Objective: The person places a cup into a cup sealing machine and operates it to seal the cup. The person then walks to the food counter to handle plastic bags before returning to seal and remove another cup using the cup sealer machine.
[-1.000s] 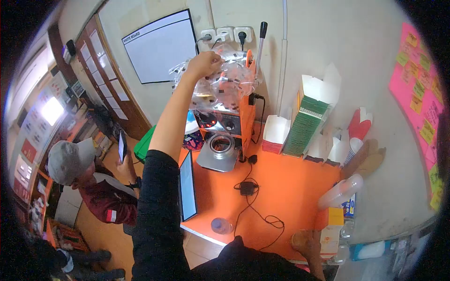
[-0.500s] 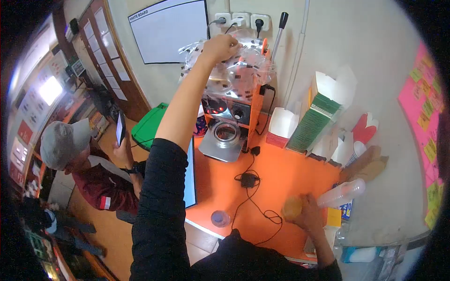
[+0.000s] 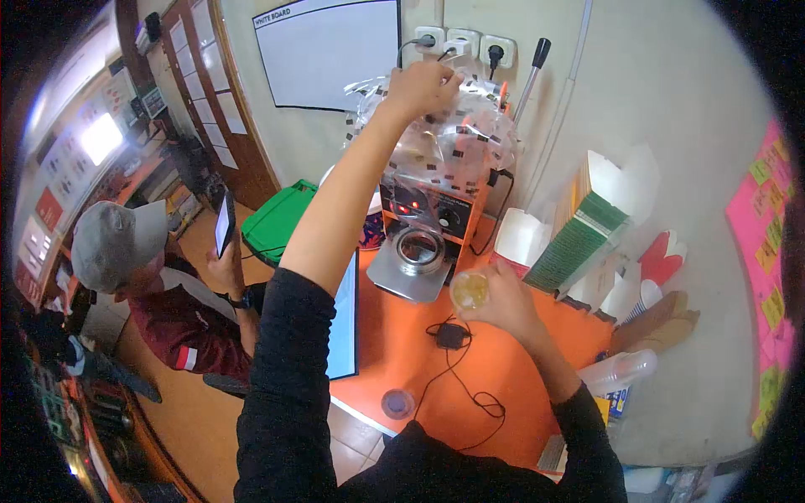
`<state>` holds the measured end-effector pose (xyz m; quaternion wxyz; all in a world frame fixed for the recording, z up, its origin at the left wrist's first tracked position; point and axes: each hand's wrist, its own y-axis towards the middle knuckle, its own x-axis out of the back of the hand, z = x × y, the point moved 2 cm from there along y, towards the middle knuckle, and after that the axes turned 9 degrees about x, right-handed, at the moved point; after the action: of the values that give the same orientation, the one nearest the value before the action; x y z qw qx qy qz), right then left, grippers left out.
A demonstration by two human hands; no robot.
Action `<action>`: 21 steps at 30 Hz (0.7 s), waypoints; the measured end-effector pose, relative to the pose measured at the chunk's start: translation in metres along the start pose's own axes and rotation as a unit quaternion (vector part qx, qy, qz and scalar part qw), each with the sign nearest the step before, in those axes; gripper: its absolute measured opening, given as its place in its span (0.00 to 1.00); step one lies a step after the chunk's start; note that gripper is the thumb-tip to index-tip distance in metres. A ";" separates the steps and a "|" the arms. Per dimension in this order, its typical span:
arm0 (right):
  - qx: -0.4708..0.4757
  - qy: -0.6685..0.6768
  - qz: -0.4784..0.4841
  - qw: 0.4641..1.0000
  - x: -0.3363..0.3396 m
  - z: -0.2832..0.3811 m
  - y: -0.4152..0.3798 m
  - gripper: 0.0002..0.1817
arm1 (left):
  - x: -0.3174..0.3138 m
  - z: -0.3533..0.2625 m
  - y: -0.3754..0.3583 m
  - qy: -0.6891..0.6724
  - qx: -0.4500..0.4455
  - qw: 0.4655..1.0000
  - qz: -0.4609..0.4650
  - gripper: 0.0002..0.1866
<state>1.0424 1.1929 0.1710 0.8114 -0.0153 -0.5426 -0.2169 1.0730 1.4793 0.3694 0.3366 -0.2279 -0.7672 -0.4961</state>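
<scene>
My left hand (image 3: 422,89) is closed on the clear sealing film (image 3: 457,138) bunched over the top of an orange cup sealing machine (image 3: 472,201). Its fingertips are partly lost in the crumpled plastic with black marks. In front of the machine, a metal cup holder ring (image 3: 417,251) sits on a steel plate (image 3: 401,279). My right hand (image 3: 509,303) grips a clear plastic cup of yellow drink (image 3: 470,291) above the orange table, to the right of the ring. Red lights glow on the machine's front panel.
Another small cup (image 3: 397,404) stands near the table's front edge. A black adapter with cables (image 3: 453,335) lies mid-table. Paper food boxes (image 3: 583,226) and stacked plastic cups (image 3: 620,370) line the right wall. At left are a laptop screen (image 3: 345,327) and a person (image 3: 180,323) holding a tablet.
My right hand has carried the cup of yellow drink forward and left, closer to the machine's ring. My left hand stays on the film, while the camera view has shifted slightly.
</scene>
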 end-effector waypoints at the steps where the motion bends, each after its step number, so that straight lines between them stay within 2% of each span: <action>1: 0.002 0.001 0.000 1.000 -0.006 -0.002 0.010 0.42 | 0.004 -0.001 -0.002 0.002 0.001 1.000 -0.001 0.21; 4: 0.027 -0.044 -0.027 0.998 -0.022 -0.004 0.038 0.43 | 0.019 -0.004 -0.009 0.012 -0.009 0.999 -0.029 0.20; 6: 0.024 -0.059 0.000 0.998 -0.023 0.007 0.054 0.44 | 0.028 -0.009 -0.014 0.031 -0.008 0.999 -0.044 0.20; 9: 0.018 -0.048 0.028 0.998 -0.029 0.018 0.078 0.45 | 0.037 -0.014 -0.019 0.048 -0.018 0.997 -0.061 0.19; 13: 0.046 -0.031 0.006 0.998 -0.039 0.028 0.099 0.46 | 0.047 -0.019 -0.027 0.054 -0.011 0.996 -0.076 0.20; 16: 0.036 -0.018 0.002 0.999 -0.040 0.033 0.113 0.48 | 0.052 -0.020 -0.035 0.061 -0.006 0.993 -0.098 0.19; 19: 0.035 -0.060 -0.007 0.998 -0.057 0.026 0.130 0.51 | 0.056 -0.021 -0.045 0.055 -0.010 0.988 -0.141 0.19; 21: 0.002 -0.106 -0.021 0.994 -0.062 0.025 0.138 0.51 | 0.061 -0.024 -0.054 0.056 -0.010 0.981 -0.184 0.20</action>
<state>1.0519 1.3456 0.1553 0.7445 -0.0252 -0.6260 -0.2305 1.0024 1.4366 0.3882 0.2797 -0.0586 -0.7707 -0.5694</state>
